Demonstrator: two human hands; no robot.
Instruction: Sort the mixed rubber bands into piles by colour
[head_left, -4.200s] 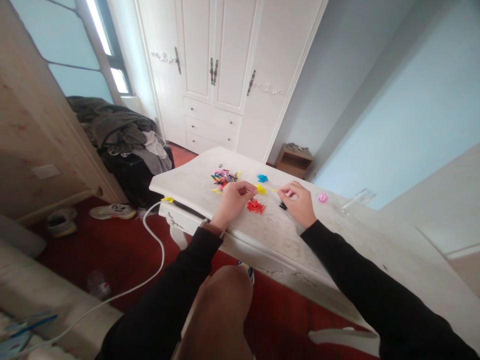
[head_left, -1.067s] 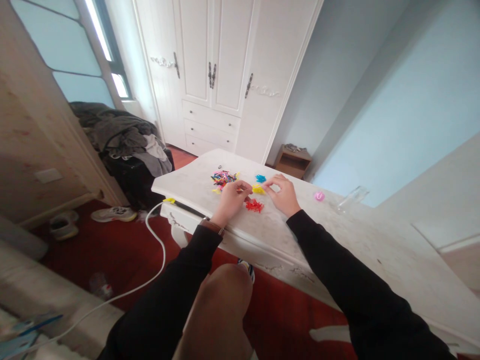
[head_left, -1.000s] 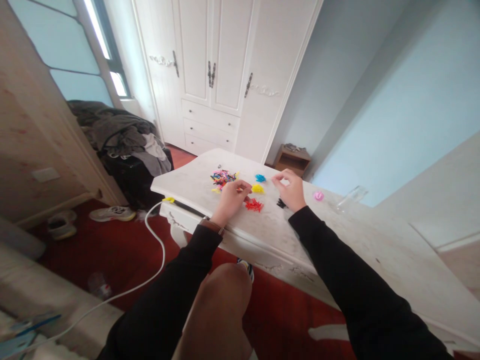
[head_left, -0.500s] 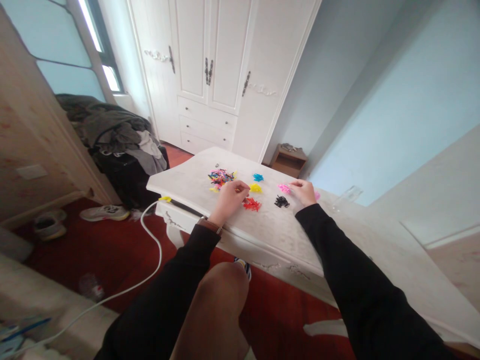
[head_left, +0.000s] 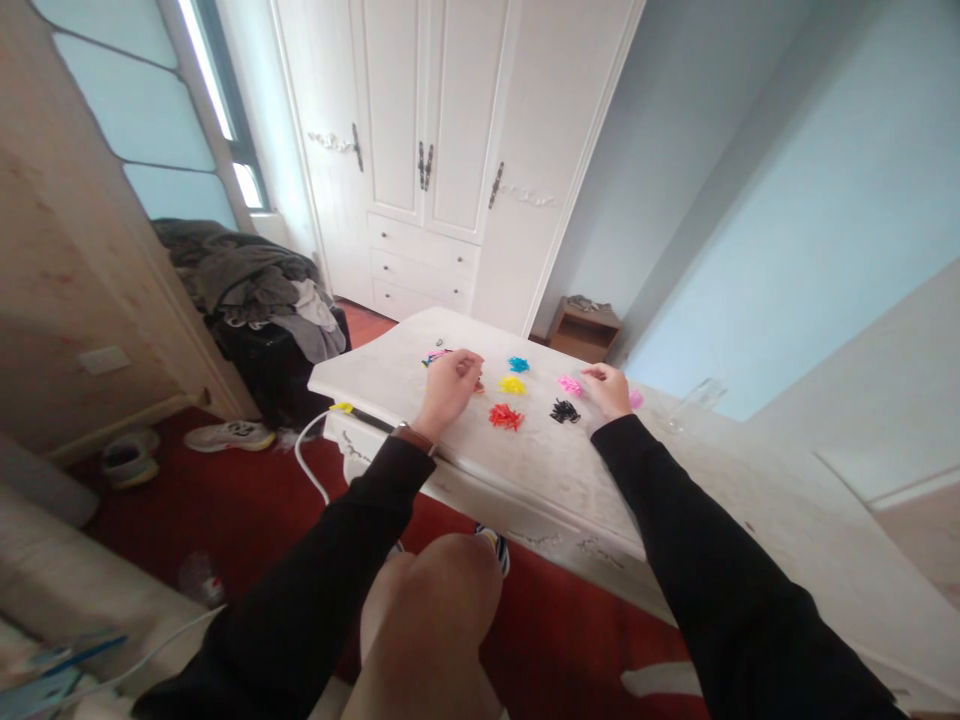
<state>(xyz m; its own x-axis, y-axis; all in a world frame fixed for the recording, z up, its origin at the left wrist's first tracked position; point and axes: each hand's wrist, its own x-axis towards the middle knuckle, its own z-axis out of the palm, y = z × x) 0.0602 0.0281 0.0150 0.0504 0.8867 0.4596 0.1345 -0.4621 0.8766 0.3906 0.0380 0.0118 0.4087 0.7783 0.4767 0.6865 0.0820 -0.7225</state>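
Note:
My left hand [head_left: 452,387] hovers over the mixed pile of small coloured pieces [head_left: 435,355] at the table's left, covering most of it. Its fingers are curled together, and what they hold, if anything, is hidden. My right hand [head_left: 609,392] rests beside a pink pile [head_left: 570,386], fingertips pinched; I cannot make out anything between them. Between the hands lie a blue pile [head_left: 518,365], a yellow pile [head_left: 512,385], a red pile [head_left: 506,417] and a black pile [head_left: 565,411]. The pieces are too small to name.
The white table [head_left: 540,480] carries a clear glass-like object [head_left: 697,402] on the right and more pink pieces [head_left: 636,399] behind my right hand. A white cable [head_left: 304,450] with a yellow end hangs at the left edge. A white wardrobe [head_left: 420,240] stands behind.
My left hand has moved left, from beside the yellow and red piles to over the mixed pile. My right hand stays by the pink pile. The view has tilted slightly.

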